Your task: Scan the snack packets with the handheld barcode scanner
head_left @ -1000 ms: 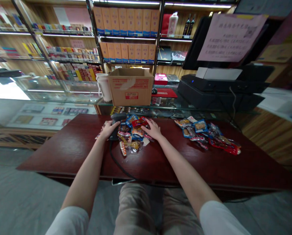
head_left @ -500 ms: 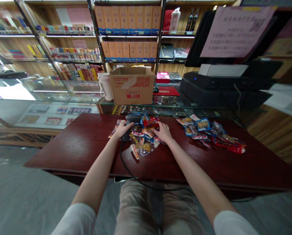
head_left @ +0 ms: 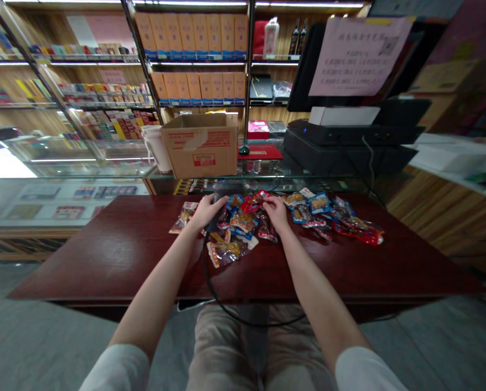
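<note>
Wrapped round the handle of a dark barcode scanner [head_left: 214, 221] is my left hand [head_left: 204, 212], with the scanner's cable hanging down toward my lap. The scanner's head points toward the pile of packaged snacks [head_left: 243, 220]. My right hand [head_left: 276, 210] pinches the right end of a red snack packet [head_left: 256, 201] at the pile's upper right. A clear packet with an orange edge [head_left: 226, 250] lies nearest me. Under my left wrist sits another clear packet [head_left: 183, 216]. A second group of packets [head_left: 318, 212] lies to the right of my right hand.
The dark red table [head_left: 140, 244] meets a glass display counter [head_left: 161, 184]. On the counter stand an open cardboard box [head_left: 204, 155], a white cup [head_left: 158, 149] and a black register with a monitor [head_left: 344, 144]. Shelves of boxed goods [head_left: 194, 38] line the back.
My right hand has drawn the red packet slightly up and away from the pile, uncovering a dark packet beneath. My left hand keeps its hold on the scanner. The view has shifted right.
</note>
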Action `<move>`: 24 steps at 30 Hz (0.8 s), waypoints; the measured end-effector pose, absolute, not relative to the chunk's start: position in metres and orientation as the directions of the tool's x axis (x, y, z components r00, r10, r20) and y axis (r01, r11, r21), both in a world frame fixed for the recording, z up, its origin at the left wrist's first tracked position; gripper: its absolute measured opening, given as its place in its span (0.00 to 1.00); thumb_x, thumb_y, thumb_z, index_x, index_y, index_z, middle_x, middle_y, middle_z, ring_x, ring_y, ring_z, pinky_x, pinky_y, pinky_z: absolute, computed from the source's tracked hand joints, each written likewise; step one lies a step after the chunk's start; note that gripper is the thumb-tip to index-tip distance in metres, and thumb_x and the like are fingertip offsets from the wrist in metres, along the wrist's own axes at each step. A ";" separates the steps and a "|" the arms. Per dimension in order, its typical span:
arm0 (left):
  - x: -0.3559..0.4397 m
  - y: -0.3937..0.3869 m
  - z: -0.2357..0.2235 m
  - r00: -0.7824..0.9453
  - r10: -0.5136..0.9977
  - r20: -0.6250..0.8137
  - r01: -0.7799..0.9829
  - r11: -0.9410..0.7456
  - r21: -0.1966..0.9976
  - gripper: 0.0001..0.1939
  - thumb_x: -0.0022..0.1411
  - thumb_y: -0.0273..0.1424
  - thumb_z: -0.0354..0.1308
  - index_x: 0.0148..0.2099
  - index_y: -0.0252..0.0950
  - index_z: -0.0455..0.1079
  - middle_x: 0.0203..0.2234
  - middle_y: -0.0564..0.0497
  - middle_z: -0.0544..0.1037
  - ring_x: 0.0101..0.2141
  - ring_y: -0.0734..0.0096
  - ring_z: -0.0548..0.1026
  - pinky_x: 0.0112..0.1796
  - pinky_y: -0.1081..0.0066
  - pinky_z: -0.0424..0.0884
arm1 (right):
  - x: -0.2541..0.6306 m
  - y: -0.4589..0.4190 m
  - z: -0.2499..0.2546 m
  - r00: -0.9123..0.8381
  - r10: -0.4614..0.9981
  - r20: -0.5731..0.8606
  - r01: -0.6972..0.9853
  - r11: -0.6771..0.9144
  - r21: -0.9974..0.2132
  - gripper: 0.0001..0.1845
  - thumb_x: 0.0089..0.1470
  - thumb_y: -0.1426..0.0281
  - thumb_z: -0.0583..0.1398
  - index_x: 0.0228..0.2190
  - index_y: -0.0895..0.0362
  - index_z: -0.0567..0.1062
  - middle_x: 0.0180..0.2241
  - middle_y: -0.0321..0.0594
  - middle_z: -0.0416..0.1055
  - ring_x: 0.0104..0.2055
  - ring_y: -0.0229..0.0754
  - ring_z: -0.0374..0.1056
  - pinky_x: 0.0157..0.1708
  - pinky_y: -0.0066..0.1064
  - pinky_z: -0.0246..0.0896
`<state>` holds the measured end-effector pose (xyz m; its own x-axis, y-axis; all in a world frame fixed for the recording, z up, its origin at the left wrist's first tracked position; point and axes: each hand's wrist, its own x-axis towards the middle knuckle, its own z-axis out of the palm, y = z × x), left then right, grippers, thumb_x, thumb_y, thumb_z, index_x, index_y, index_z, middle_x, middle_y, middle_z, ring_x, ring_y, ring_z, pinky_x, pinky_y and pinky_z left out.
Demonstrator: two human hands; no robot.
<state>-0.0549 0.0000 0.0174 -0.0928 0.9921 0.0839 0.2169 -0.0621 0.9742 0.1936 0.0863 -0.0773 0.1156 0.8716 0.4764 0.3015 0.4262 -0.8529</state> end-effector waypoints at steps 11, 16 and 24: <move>0.011 0.005 -0.002 0.094 0.995 0.043 -0.029 -0.040 0.999 0.26 0.51 0.54 0.66 0.30 0.37 0.64 0.20 0.55 0.70 0.19 0.75 0.68 0.21 0.73 0.65 | 0.197 0.079 -0.065 0.240 0.839 0.488 0.160 0.462 -0.872 0.20 0.48 0.67 0.58 0.45 0.54 0.67 0.40 0.43 0.72 0.38 0.44 0.71 0.42 0.38 0.71; 0.007 0.001 -0.006 0.092 0.995 0.043 -0.034 -0.040 0.999 0.26 0.53 0.55 0.66 0.33 0.37 0.65 0.18 0.56 0.70 0.18 0.75 0.68 0.20 0.74 0.63 | 0.198 0.073 -0.060 0.224 0.823 0.523 0.276 0.461 -0.843 0.33 0.49 0.67 0.58 0.57 0.55 0.59 0.48 0.48 0.71 0.40 0.46 0.72 0.39 0.37 0.71; 0.004 -0.003 -0.012 0.143 0.986 0.084 -0.018 -0.082 0.996 0.24 0.54 0.52 0.66 0.35 0.38 0.64 0.17 0.56 0.70 0.19 0.75 0.68 0.22 0.74 0.63 | 0.187 0.065 -0.060 0.163 0.839 0.519 0.279 0.466 -0.840 0.34 0.48 0.71 0.58 0.57 0.54 0.60 0.47 0.48 0.73 0.39 0.44 0.72 0.38 0.35 0.71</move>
<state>0.0037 -0.0034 -0.0122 0.1430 0.9862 0.0838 -0.0180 -0.0820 0.9965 0.1871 0.0646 -0.0605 0.1627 0.8389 0.5194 0.2791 0.4658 -0.8397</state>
